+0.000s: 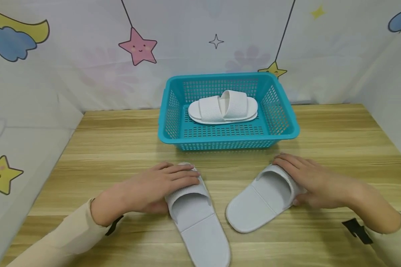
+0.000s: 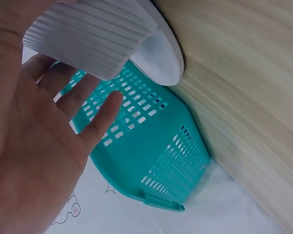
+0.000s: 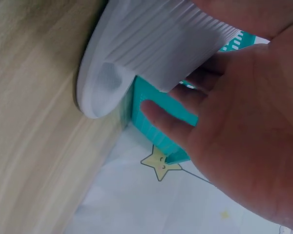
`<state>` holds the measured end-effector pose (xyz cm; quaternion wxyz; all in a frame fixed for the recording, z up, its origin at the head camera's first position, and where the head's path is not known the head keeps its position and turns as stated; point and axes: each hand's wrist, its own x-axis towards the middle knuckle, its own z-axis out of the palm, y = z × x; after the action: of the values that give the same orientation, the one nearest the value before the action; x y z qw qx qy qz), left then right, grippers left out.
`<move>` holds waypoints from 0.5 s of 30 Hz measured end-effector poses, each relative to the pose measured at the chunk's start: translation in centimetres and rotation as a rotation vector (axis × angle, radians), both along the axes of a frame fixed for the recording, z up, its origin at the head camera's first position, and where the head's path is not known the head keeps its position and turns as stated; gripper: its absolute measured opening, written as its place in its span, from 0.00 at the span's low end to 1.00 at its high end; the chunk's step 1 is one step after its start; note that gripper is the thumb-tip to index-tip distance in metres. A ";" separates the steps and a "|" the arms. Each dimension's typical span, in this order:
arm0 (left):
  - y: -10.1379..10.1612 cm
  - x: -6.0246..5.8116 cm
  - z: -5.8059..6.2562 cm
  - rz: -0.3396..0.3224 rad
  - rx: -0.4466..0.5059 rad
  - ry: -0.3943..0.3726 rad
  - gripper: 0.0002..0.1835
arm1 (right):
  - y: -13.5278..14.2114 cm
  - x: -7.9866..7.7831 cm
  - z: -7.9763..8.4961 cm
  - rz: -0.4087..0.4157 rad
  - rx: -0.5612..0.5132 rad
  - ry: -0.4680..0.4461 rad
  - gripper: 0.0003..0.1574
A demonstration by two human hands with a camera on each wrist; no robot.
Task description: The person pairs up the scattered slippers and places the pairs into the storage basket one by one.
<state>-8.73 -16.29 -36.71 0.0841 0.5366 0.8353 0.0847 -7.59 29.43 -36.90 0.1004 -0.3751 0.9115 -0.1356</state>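
Note:
Two light grey slippers lie on the wooden table, toes pointing away from me and heels towards me. My left hand grips the left slipper across its ribbed strap, fingers over the top and thumb low at the outer side. The right slipper lies at a slant, and my right hand holds it round the strap from the right. Both wrist views show the ribbed straps close up, the left slipper's and the right slipper's, with some fingertips hidden behind them.
Behind the slippers stands a blue-green plastic basket with perforated walls. White slippers lie together inside it. A white curtain printed with stars and clouds hangs behind the table and along its sides.

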 end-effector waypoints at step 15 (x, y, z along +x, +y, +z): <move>-1.2 0.1 0.4 0.088 0.080 -0.078 0.50 | -1.0 0.1 2.3 -0.150 -0.038 -0.026 0.58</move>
<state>-8.62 -17.52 -36.26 0.0913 0.4984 0.8503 0.1424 -7.53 28.44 -34.55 0.0946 -0.3059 0.9329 -0.1649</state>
